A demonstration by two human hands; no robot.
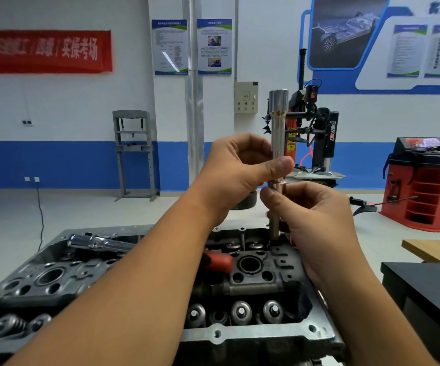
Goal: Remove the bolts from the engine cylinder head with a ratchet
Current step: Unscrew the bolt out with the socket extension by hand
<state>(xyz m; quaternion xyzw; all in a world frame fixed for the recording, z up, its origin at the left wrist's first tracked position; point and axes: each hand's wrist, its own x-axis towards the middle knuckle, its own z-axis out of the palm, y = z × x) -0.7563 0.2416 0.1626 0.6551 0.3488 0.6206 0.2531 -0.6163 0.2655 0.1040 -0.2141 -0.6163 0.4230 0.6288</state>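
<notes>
A grey engine cylinder head (pixel 255 281) fills the lower middle of the head view. A long silver extension bar with a socket (pixel 278 122) stands upright over a hole at the head's far right. My left hand (pixel 242 173) pinches the bar at mid height between thumb and fingers. Just below, my right hand (pixel 316 220) grips the lower part of the bar near the head. A chrome ratchet (pixel 100 243) lies on the head's far left side; its red handle (pixel 218 261) shows under my left forearm.
A black table (pixel 424 286) and a wooden bench corner (pixel 435 249) stand at the right. Behind are a tyre changer (pixel 316 133), a red wheel balancer (pixel 424 186) and a grey shop press (pixel 134 154) on the floor.
</notes>
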